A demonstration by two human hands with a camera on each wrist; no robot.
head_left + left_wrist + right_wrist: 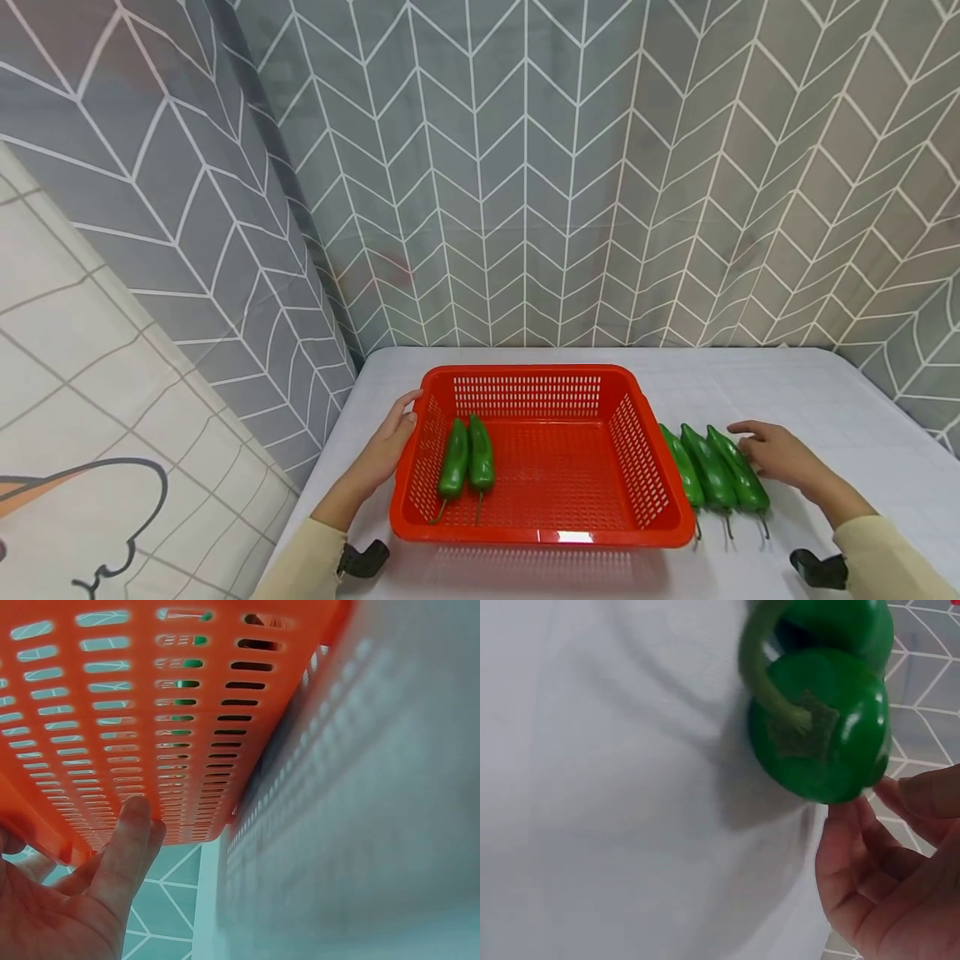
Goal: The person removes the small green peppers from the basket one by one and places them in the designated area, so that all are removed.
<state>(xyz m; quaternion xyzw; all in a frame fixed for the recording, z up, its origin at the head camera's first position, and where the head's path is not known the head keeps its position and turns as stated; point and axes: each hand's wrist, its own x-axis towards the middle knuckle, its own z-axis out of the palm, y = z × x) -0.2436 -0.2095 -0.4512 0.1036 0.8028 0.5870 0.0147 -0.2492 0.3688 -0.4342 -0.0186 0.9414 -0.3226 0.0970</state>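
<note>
My left hand point(386, 446) holds the left side of a red plastic basket point(540, 533). In the left wrist view, the fingers point(131, 825) lie against its slotted outer wall, just below the rim. Two green chili peppers point(454, 462) lie inside the basket, at its left. Three more green peppers lie side by side on the table right of the basket, stems toward me. My right hand point(780, 454) is at the right side of the rightmost pepper point(738, 475), fingers bent loosely beside it. In the right wrist view, the fingertips partly disappear behind this pepper point(821, 727).
A white cloth covers the table point(817, 392). Patterned grey curtains point(525, 208) hang behind it, and a white tiled surface point(150, 375) is at the left. Black straps with small devices point(817, 569) sit at both wrists.
</note>
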